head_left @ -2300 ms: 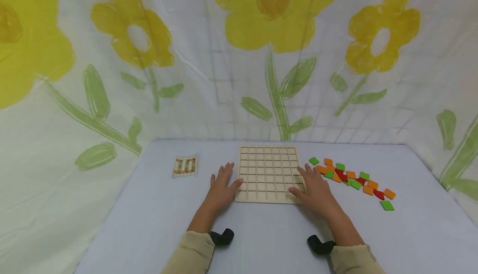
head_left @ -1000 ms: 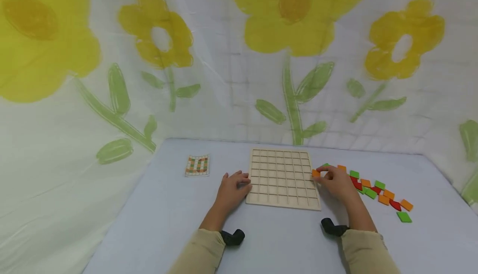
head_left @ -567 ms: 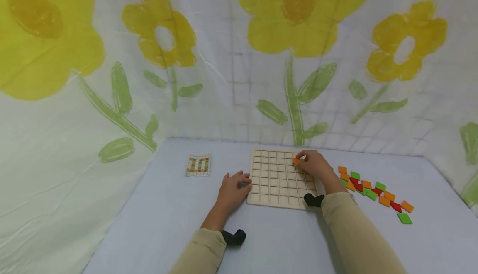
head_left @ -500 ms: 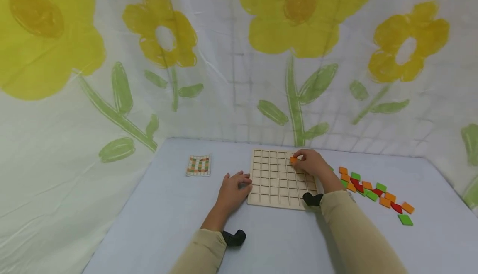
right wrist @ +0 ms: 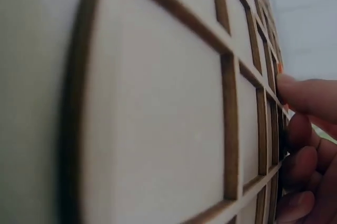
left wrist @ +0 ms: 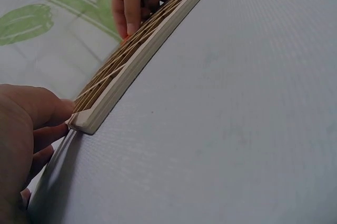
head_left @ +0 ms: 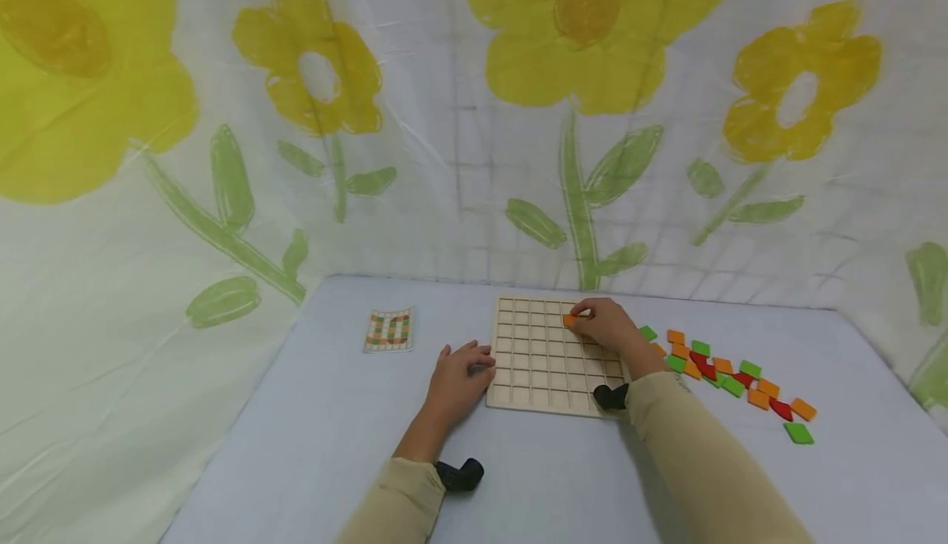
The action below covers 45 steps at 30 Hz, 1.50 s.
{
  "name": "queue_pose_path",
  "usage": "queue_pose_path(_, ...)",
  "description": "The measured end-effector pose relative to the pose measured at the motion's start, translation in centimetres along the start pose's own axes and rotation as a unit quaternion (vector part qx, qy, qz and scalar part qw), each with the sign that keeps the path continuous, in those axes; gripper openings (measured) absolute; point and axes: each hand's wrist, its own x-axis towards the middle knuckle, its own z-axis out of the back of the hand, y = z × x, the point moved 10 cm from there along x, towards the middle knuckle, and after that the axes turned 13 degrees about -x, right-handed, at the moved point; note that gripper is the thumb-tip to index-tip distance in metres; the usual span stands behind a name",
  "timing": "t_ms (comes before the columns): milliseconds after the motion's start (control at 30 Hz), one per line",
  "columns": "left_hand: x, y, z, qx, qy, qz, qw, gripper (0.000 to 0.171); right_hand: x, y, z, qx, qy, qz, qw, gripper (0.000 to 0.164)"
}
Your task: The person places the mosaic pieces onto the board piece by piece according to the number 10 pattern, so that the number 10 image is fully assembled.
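Observation:
A pale wooden grid board [head_left: 527,369] lies flat on the table. My right hand [head_left: 607,328] pinches a small orange square tile [head_left: 569,321] over the board's upper part, right of its middle. In the right wrist view the thumb and fingers [right wrist: 310,103] of that hand are close against the grid, with only a sliver of orange showing. My left hand [head_left: 457,381] rests at the board's left edge, its fingers loosely bent. The left wrist view shows this hand [left wrist: 23,129] touching the board's near corner [left wrist: 84,121]. Whether the tile sits in a cell is hidden by the fingers.
To the right of the board lie scattered orange, green and red tiles [head_left: 732,386], some overlapping. A small printed pattern card [head_left: 388,330] is on the left of the table [head_left: 333,429]. Behind stands a white curtain [head_left: 429,223] with painted yellow flowers.
My right hand went from the board's right side to the tiles, picked up an orange one and carried it left over the grid. The left hand stays at the left edge, its fingers now more bent.

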Motion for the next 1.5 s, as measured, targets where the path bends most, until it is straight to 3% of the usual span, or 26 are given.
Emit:
queue_pose_path(200, -0.7, 0.5, -0.2, -0.001, 0.001, 0.02, 0.9998, 0.015, -0.6, 0.1, -0.3, 0.003, 0.011, 0.004, 1.0, 0.039)
queue_pose_path(300, -0.8, 0.6, -0.3, 0.001, 0.002, 0.022, 0.9998, 0.014, -1.1, -0.7, 0.9, -0.003, 0.009, 0.016, 1.0, 0.041)
queue_pose_path(467, -0.6, 0.3, 0.1, 0.005, -0.011, 0.009, 0.9999, 0.013, -1.9, -3.8, 4.4, -0.037, -0.002, -0.014, 0.999, 0.044)
queue_pose_path(600, -0.4, 0.3, 0.4, 0.006, -0.015, 0.007, 0.9998, 0.012, -2.6, -6.6, 5.7, -0.093, 0.03, -0.051, 0.994, 0.047)
queue_pose_path(733, -0.3, 0.4, 0.5, 0.004, -0.014, 0.011, 0.9998, 0.012, -3.0, -8.0, 5.6, -0.131, 0.054, -0.066, 0.988, 0.05)
queue_pose_path(900, -0.1, 0.5, 0.6, 0.002, -0.014, 0.014, 0.9998, 0.013, -3.0, -8.5, 5.3, -0.14, 0.044, -0.079, 0.986, 0.051)
queue_pose_path(1133, 0.0, 0.5, 0.5, -0.006, -0.015, 0.015, 0.9998, 0.012, -3.3, -8.4, 5.1, -0.162, 0.043, -0.105, 0.98, 0.032)
queue_pose_path(1500, 0.1, 0.5, 0.0, -0.01, -0.011, 0.014, 0.9998, 0.011, -5.1, -8.5, 5.0, -0.121, 0.024, -0.119, 0.985, 0.045)
